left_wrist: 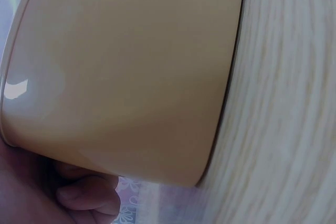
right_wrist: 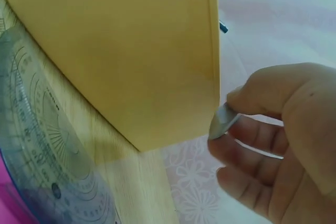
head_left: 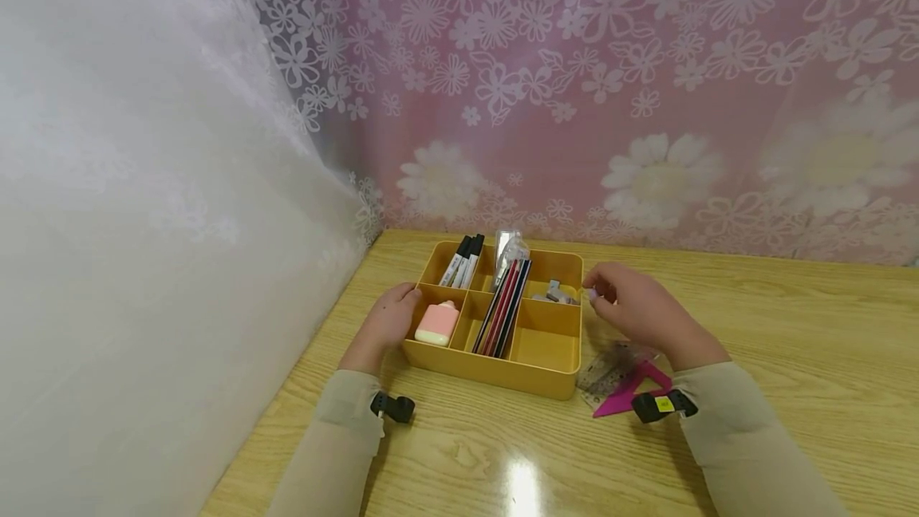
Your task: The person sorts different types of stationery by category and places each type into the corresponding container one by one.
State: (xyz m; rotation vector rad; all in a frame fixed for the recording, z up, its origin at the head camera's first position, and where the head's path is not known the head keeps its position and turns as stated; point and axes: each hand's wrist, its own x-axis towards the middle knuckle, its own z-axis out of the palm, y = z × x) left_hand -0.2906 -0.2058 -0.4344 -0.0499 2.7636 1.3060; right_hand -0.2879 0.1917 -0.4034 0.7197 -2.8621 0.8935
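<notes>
A yellow compartment organizer (head_left: 495, 373) rests on the wooden table. My left hand (head_left: 390, 317) grips its left side, with curled fingers (left_wrist: 89, 195) against the outer wall in the left wrist view. Just off the organizer's right rim, my right hand (head_left: 635, 305) pinches a small pale grey piece (right_wrist: 223, 120) between thumb and fingertips; its exact kind I cannot tell. Similar small grey pieces (head_left: 556, 292) lie in the back right compartment. Several pencils (head_left: 502, 309) lean across the middle, with black-capped markers (head_left: 463, 258) at the back left and a pink-and-cream bottle-shaped item (head_left: 438, 321) at the front left.
Beside the organizer's right wall lie a clear protractor (right_wrist: 37, 103) and a magenta set square (head_left: 621, 397). A clear plastic item (head_left: 510, 250) sticks up from the back middle compartment. Floral cloth (head_left: 546, 102) hangs behind the table, and a white sheet (head_left: 158, 222) hangs at the left.
</notes>
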